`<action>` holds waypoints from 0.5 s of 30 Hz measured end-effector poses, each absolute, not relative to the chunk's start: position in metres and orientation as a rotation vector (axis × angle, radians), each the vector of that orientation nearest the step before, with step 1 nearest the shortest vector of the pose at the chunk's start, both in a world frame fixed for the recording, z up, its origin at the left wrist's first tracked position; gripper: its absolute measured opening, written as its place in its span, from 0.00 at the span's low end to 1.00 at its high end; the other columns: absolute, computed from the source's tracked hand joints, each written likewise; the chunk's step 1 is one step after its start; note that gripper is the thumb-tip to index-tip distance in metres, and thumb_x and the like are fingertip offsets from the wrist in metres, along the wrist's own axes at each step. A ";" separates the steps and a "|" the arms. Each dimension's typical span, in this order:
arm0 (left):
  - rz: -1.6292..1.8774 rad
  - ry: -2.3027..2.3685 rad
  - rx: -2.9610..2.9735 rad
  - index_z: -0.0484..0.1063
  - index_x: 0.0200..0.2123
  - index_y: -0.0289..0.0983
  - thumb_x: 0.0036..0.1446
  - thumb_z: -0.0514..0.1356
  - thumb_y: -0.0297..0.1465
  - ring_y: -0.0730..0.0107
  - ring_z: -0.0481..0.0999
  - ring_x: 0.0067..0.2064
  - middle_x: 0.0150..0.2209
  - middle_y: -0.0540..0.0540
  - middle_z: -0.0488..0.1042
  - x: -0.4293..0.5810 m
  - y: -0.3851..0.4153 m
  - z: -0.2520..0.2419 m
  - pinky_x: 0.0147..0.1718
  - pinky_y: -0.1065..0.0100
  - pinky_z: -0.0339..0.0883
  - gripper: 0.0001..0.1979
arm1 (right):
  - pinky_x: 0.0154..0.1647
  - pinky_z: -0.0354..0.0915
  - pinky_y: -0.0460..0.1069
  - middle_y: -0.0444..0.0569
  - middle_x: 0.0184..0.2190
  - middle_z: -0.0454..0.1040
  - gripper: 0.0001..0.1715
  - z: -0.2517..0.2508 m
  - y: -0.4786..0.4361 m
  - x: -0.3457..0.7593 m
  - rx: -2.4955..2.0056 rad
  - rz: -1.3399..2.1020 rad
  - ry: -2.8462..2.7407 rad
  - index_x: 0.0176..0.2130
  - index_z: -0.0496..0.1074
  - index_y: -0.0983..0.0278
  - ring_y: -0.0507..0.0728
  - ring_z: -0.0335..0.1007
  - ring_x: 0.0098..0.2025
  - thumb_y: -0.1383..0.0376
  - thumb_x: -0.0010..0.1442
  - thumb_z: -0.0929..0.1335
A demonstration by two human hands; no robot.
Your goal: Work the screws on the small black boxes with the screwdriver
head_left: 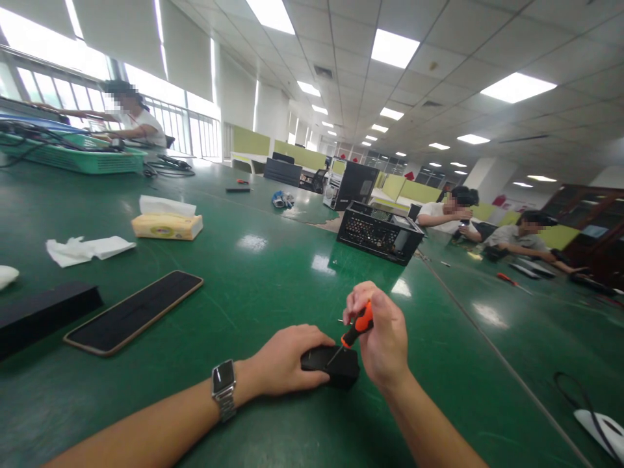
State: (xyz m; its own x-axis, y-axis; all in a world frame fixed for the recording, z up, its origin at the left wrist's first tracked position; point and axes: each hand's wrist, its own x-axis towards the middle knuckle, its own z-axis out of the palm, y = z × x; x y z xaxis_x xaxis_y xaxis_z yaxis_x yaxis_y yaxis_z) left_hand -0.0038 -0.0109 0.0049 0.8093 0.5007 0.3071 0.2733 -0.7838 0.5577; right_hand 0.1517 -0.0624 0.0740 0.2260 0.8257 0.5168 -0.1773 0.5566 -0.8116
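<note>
A small black box-shaped device (344, 372) lies on the green table, its exact kind not clear. My left hand (292, 356) is closed round its left end, thumb in front and fingers behind. In my right hand (385, 335) is an orange and black screwdriver (361, 324), gripped by the handle and tilted. Its thin shaft slants down to the left, and the tip meets the top of the black device. Just behind the screwdriver lies a tiny thin piece (343, 320), too small to name.
To the left are a phone (136, 313), a long black block (46, 315), a tissue pack (168, 225) and a crumpled tissue (90, 249). An opened computer case (377, 235) stands ahead. A white mouse (599, 429) sits at right. Co-workers sit at the far left and right.
</note>
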 end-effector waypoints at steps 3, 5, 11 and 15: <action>0.624 0.574 2.496 0.70 0.48 0.42 0.52 0.65 0.38 0.62 0.72 0.42 0.42 0.47 0.74 -0.004 -0.010 0.004 0.40 0.68 0.64 0.20 | 0.27 0.62 0.47 0.42 0.22 0.66 0.16 0.074 -0.063 0.154 -0.786 0.711 -1.196 0.25 0.73 0.63 0.50 0.63 0.25 0.55 0.58 0.69; 0.629 0.574 2.499 0.71 0.48 0.42 0.52 0.65 0.38 0.62 0.72 0.42 0.42 0.48 0.74 -0.004 -0.010 0.004 0.40 0.67 0.64 0.20 | 0.25 0.63 0.46 0.41 0.22 0.69 0.11 0.075 -0.064 0.155 -0.833 0.760 -1.144 0.29 0.72 0.62 0.50 0.66 0.23 0.57 0.55 0.71; 0.601 0.577 2.494 0.70 0.50 0.42 0.53 0.64 0.38 0.62 0.72 0.44 0.43 0.47 0.74 -0.004 -0.011 0.006 0.44 0.67 0.64 0.20 | 0.22 0.64 0.47 0.37 0.16 0.67 0.15 0.079 -0.065 0.153 -0.774 0.878 -1.063 0.26 0.64 0.61 0.50 0.64 0.16 0.57 0.61 0.65; 0.606 0.579 2.486 0.70 0.49 0.42 0.53 0.65 0.38 0.62 0.72 0.43 0.43 0.47 0.74 -0.004 -0.011 0.005 0.43 0.67 0.64 0.20 | 0.29 0.65 0.46 0.42 0.22 0.69 0.18 0.079 -0.063 0.157 -0.801 0.780 -1.132 0.23 0.68 0.63 0.50 0.67 0.25 0.57 0.60 0.67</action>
